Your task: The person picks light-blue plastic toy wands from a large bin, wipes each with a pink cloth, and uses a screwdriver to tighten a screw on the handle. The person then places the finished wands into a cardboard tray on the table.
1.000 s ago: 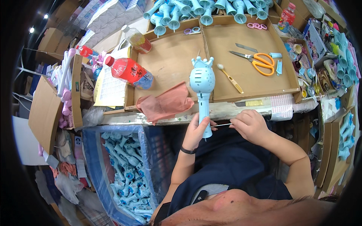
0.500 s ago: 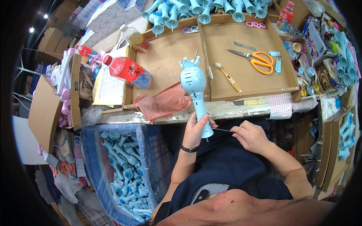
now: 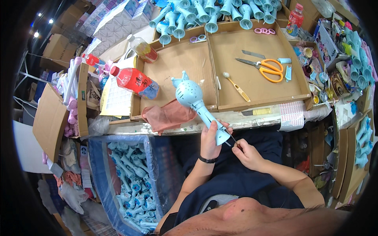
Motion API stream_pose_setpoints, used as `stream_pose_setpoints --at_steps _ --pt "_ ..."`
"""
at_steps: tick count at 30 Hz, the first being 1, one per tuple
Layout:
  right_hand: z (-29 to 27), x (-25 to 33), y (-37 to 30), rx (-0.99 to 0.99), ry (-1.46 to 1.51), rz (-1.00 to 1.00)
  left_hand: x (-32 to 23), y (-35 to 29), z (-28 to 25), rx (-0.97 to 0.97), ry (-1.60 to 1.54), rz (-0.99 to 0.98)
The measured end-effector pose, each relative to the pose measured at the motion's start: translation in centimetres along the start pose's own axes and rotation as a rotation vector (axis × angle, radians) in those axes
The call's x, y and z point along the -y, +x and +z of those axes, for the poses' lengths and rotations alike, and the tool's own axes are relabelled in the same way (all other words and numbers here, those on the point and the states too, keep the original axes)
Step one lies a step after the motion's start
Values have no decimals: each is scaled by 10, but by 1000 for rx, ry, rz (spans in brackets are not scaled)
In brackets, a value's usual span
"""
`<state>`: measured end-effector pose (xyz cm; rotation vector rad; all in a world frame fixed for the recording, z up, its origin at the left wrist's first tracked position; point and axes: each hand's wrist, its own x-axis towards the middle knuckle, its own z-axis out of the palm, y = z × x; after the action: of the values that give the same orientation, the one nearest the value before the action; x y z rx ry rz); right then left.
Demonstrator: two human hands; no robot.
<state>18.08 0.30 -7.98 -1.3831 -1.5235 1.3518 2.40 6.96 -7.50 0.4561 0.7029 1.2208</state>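
Clearly, from where I sit at the far end of this feed, the worktable [image 3: 240,121] takes up most of the view, with a blue-lined bin [image 3: 158,177] standing below its edge on the person's left. Inside that bin I see a deep heap of light-blue pieces [image 3: 136,187], and another batch of blue wands [image 3: 246,19] lies along the table's far side, flared ends toward me. Nearer, the shallow cardboard tray [image 3: 260,93] bears orange-handled scissors [image 3: 258,66] and a small brush [image 3: 237,87], both untouched. One crowned, round-headed wand [image 3: 189,93] is up in the person's grip at the table's front edge, tilted to the left, its head reaching over toward the pink cloth [image 3: 167,116]. My left hand [image 3: 210,141] has its fingers closed around the handle near the flared base; my right hand [image 3: 249,154] pinches a slim metal rod [image 3: 234,139] with fingertips together. Whether the rod's tip sits in the handle or just against it, I cannot tell. I judge this piece to be mid-work: head and handle are already joined, while the work at the base looks unfinished. Which batch is done and which remains, I cannot tell.
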Motion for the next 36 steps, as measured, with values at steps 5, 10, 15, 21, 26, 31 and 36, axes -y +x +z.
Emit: stream_pose_setpoints --at_steps 5,10,15,21,26,31,36 --pt "-13 20 29 -234 -48 -217 2 2 -12 39 -57 -1" --pt "-4 52 66 -129 -156 -211 7 0 -15 66 -141 0" --pt "-44 62 66 -276 -322 -289 -8 -5 -21 118 -310 -119" --pt "-134 52 86 -640 -793 -286 -27 2 -27 147 -572 -268" --pt "-152 29 45 -677 -754 -264 -49 25 -29 274 -856 -449" --pt "-202 12 -19 -988 -1019 -231 -60 46 -44 320 -931 -530" --pt "-340 7 -120 -1531 -1119 143 -57 45 -54 297 -846 -507"
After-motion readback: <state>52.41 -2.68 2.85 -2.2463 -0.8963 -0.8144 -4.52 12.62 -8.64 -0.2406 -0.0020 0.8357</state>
